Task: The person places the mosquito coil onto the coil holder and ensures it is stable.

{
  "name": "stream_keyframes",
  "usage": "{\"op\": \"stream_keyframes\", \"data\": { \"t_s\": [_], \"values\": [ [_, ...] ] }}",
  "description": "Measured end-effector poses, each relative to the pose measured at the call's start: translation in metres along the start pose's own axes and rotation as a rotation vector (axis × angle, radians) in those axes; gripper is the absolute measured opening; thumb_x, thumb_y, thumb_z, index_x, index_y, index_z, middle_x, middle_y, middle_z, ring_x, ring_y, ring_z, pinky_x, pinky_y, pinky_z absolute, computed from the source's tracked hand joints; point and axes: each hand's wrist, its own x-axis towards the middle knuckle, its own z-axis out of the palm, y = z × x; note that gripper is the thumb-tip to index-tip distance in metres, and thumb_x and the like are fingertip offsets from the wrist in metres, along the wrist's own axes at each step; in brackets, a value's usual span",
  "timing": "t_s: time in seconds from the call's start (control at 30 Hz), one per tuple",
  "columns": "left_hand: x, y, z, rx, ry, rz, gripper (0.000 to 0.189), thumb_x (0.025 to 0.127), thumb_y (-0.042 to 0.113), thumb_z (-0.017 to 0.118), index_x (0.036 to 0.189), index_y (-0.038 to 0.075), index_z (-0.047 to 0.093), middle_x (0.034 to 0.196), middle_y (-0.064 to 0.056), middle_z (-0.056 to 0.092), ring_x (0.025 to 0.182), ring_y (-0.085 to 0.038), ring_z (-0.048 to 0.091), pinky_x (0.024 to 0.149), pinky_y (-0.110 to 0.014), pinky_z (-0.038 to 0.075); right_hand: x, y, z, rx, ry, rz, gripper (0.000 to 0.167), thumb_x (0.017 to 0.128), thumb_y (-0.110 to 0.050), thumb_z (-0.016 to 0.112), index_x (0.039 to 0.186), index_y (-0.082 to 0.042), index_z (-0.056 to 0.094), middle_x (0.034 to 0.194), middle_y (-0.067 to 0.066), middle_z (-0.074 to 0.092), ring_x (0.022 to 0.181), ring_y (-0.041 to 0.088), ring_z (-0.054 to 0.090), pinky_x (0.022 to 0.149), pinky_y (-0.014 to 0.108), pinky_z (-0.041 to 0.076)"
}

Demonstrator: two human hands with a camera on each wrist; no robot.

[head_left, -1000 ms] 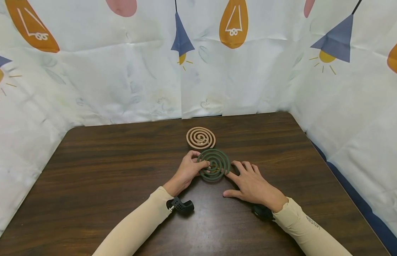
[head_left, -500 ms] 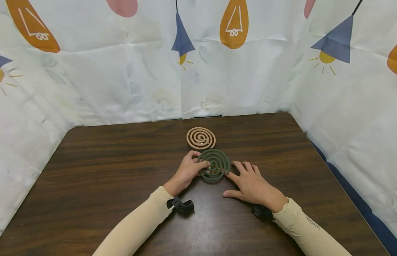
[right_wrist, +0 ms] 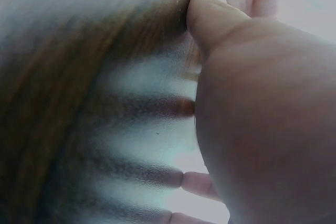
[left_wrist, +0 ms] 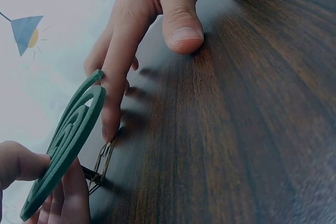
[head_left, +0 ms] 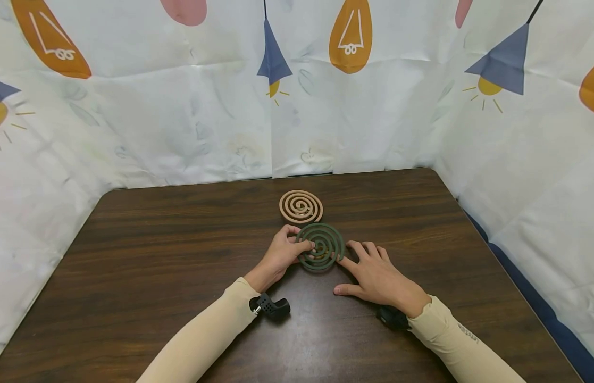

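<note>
In the head view my left hand (head_left: 277, 258) pinches a green mosquito coil (left_wrist: 79, 140) between thumb and fingers. The left wrist view shows the coil tilted, held above the table. A thin metal coil stand (left_wrist: 93, 174) sits on the tabletop just beneath it. My right hand (head_left: 378, 276) rests on the table with fingers spread, its index fingertip at one end of the stand. Just beyond the green coil lies a tan mosquito coil (head_left: 300, 206), with bits of metal showing through its gaps. The right wrist view shows mostly my palm and fingertips, blurred.
Both hands are over a dark wood-grain table (head_left: 182, 229). Behind it and along the sides hangs a white printed curtain (head_left: 206, 117). Each wrist wears a black camera band, the left one (head_left: 275, 309) close to the tabletop.
</note>
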Motion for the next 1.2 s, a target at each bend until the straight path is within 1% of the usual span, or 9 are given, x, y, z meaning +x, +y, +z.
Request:
{"op": "stream_keyframes", "data": {
  "t_s": [0.37, 0.67, 0.97, 1.2],
  "values": [
    [-0.0027, 0.0011, 0.0004, 0.000, 0.004, 0.005, 0.046, 0.093, 0.008, 0.071, 0.130, 0.003, 0.044, 0.096, -0.006, 0.069, 0.067, -0.010, 0.071, 0.066, -0.023, 0.058, 0.0000, 0.0012, 0.0015, -0.005, 0.014, -0.007, 0.068, 0.092, -0.074, 0.057, 0.144, -0.029, 0.061, 0.158, 0.015, 0.041, 0.139, 0.043, 0.043, 0.106, 0.068, 0.041],
    [-0.0049, 0.0029, 0.0009, 0.012, 0.014, 0.002, 0.045, 0.092, 0.007, 0.071, 0.128, 0.004, 0.046, 0.095, -0.006, 0.069, 0.068, -0.010, 0.071, 0.067, -0.025, 0.059, -0.0006, 0.0005, 0.0006, 0.007, -0.003, -0.001, 0.068, 0.093, -0.073, 0.057, 0.145, -0.028, 0.061, 0.159, 0.016, 0.040, 0.140, 0.044, 0.043, 0.107, 0.069, 0.040],
    [-0.0039, 0.0011, -0.0002, 0.009, 0.019, 0.003, 0.044, 0.092, 0.006, 0.071, 0.127, 0.004, 0.045, 0.093, -0.005, 0.069, 0.066, -0.010, 0.071, 0.066, -0.024, 0.059, -0.0009, 0.0011, 0.0010, 0.005, -0.005, -0.003, 0.069, 0.093, -0.074, 0.054, 0.145, -0.029, 0.061, 0.158, 0.017, 0.040, 0.140, 0.046, 0.042, 0.107, 0.070, 0.039],
    [-0.0044, 0.0010, -0.0002, 0.008, 0.015, 0.010, 0.044, 0.092, 0.006, 0.071, 0.128, 0.003, 0.045, 0.092, -0.005, 0.069, 0.066, -0.010, 0.071, 0.065, -0.024, 0.059, -0.0002, 0.0015, 0.0018, -0.001, -0.004, -0.003, 0.069, 0.093, -0.074, 0.055, 0.146, -0.030, 0.060, 0.159, 0.016, 0.039, 0.140, 0.045, 0.042, 0.107, 0.069, 0.040]
  ]
}}
